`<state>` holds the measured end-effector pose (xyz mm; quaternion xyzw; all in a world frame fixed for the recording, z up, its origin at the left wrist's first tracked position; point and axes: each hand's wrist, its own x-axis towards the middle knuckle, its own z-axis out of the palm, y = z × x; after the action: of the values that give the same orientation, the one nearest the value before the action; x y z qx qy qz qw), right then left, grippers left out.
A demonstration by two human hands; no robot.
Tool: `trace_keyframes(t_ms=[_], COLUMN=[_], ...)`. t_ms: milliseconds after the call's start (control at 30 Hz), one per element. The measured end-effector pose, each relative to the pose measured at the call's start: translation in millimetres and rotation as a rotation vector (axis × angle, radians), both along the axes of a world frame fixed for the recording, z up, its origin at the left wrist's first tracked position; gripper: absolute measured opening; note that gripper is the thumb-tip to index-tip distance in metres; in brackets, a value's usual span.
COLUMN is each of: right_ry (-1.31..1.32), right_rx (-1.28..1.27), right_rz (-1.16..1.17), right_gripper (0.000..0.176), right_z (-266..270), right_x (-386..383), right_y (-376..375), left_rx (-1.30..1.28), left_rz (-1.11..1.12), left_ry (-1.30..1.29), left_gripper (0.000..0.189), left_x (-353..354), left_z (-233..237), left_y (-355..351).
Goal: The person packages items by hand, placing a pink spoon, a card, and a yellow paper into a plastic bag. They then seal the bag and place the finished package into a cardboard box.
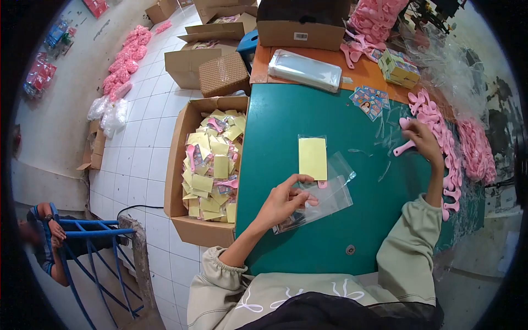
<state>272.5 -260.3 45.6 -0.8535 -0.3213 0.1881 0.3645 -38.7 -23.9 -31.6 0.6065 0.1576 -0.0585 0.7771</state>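
My left hand (pixel 287 201) is over clear plastic bags (pixel 335 201) on the green table, its fingers curled near their upper left part; what they grip, if anything, is too small to tell. Just above it lies a yellow card (pixel 312 158) in a clear sleeve, with a pink handle end (pixel 322 184) showing below. On the right, my right hand (pixel 422 138) is closed at a pink spoon (pixel 405 147) whose handle points down-left. A long pile of pink spoons (pixel 452 159) runs beside that hand. Small printed cards (pixel 369 102) lie above and left of it.
A cardboard box (pixel 177 190) of yellow-card packets stands left of the green table (pixel 297 253). At the back are a clear plastic case (pixel 305 70), a brown box (pixel 300 34) and yellow card stacks (pixel 398 69). A person (pixel 52 236) is by blue railings at lower left.
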Motion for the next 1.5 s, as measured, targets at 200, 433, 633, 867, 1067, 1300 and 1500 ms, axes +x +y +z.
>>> trace_keyframes(t_ms=[200, 433, 633, 867, 1067, 1300, 1500], right_ry=[-0.522, -0.412, -0.127, 0.565, 0.659, 0.621, 0.575], right_rx=[0.044, 0.228, 0.362, 0.504, 0.395, 0.425, 0.462], right_rz=[0.104, 0.423, 0.301, 0.147, 0.046, -0.012, -0.04], right_gripper=[0.038, 0.033, 0.018, 0.011, 0.009, 0.01, 0.012], right_z=[-5, -64, -59, -65, -70, -74, -76], right_x=[-84, -171, -169, -157, -165, -171, -175], right_y=[21, 65, 60, 57, 63, 70, 71], left_rx=[-0.147, -0.24, 0.421, 0.632, 0.601, 0.474, 0.403], left_rz=[0.04, -0.025, 0.027, 0.145, 0.204, 0.29, 0.354], left_ry=[-0.08, -0.124, -0.136, -0.191, -0.116, -0.062, -0.066], left_gripper=[0.024, 0.026, 0.021, 0.013, 0.013, 0.018, 0.021], left_x=[3, -7, -5, -5, -2, 0, 1], left_z=[7, 23, 21, 15, 11, 6, 4], left_y=[-2, -5, -11, -14, -16, -17, -19])
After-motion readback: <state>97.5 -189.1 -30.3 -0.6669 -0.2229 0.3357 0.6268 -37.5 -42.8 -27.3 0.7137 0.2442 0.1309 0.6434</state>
